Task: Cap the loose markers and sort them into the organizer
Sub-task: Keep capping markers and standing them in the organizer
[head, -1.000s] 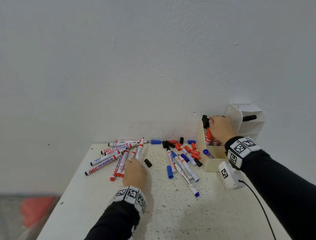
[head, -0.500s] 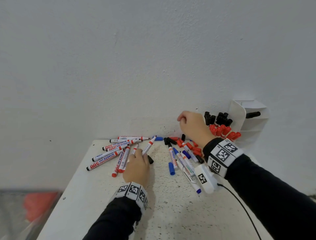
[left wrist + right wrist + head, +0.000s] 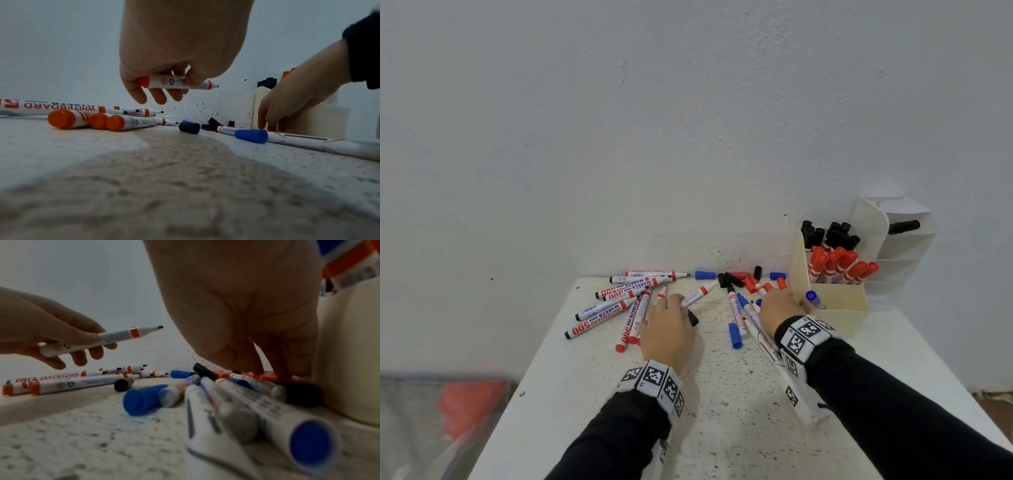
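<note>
Since the earlier frame the right hand (image 3: 779, 308) has been brought down from the back edge of the table (image 3: 722, 428) to the cap pile at centre right, and the uncapped red marker (image 3: 697, 295) has been lifted a little higher.

At centre left of the head view, uncapped markers (image 3: 616, 301) are left fanned flat on the table, awaiting caps. Just right of them, the red marker is pinched by the left hand (image 3: 667, 329), its grip closed round the barrel and its tip aimed right, presumably so a cap can be pushed on. Right of centre, the right hand's fingertips (image 3: 287, 369) are lowered among the red caps (image 3: 751, 286); whether its grip has closed on one cannot be told. At right, the organizer (image 3: 839, 301) is seen with capped red and black markers sorted upright.
</note>
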{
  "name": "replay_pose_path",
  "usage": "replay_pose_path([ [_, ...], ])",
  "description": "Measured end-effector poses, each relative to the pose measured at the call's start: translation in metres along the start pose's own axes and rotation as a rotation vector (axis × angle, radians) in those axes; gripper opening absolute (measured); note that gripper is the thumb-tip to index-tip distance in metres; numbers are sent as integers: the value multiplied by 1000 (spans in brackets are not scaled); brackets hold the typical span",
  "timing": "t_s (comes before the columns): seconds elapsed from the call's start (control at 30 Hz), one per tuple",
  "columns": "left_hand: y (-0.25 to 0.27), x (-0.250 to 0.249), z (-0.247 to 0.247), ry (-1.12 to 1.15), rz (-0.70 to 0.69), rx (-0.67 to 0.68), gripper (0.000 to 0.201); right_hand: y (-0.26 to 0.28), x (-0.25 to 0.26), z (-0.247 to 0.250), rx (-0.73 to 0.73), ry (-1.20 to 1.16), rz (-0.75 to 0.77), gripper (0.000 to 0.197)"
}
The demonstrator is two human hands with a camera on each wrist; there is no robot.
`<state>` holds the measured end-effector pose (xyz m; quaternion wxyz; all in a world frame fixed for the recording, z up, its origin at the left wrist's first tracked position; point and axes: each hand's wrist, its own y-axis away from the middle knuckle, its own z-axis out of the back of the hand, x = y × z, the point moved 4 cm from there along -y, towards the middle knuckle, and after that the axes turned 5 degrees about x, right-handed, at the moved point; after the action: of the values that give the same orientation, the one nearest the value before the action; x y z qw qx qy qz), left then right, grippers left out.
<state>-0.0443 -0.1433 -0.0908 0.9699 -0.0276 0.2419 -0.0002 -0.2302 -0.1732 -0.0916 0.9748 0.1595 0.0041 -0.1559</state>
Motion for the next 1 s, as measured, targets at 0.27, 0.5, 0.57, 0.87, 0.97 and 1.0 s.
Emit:
replay_pose_path([
  [0.27, -1, -2, -11, 34, -38, 53, 33, -2, -11, 8, -51, -31, 21, 29],
  [0.5, -3, 0, -14, 40, -12, 71, 34, -9, -12, 6, -73, -33, 98, 22],
  [0.57, -3, -1, -14, 29, -18, 72, 34, -10, -13, 7, -81, -18, 110, 24],
  [0.87, -1, 0, -13, 8, -14, 82, 33, -7, -4, 10, -279, -246, 228, 32],
  [0.97, -1, -1, -13, -1, -10, 91, 32, -1, 3, 21, -349, -656, 384, 22],
  [1.0, -2, -1, -13, 1, -11, 93, 32, 1, 6, 23, -339, -769, 406, 20],
])
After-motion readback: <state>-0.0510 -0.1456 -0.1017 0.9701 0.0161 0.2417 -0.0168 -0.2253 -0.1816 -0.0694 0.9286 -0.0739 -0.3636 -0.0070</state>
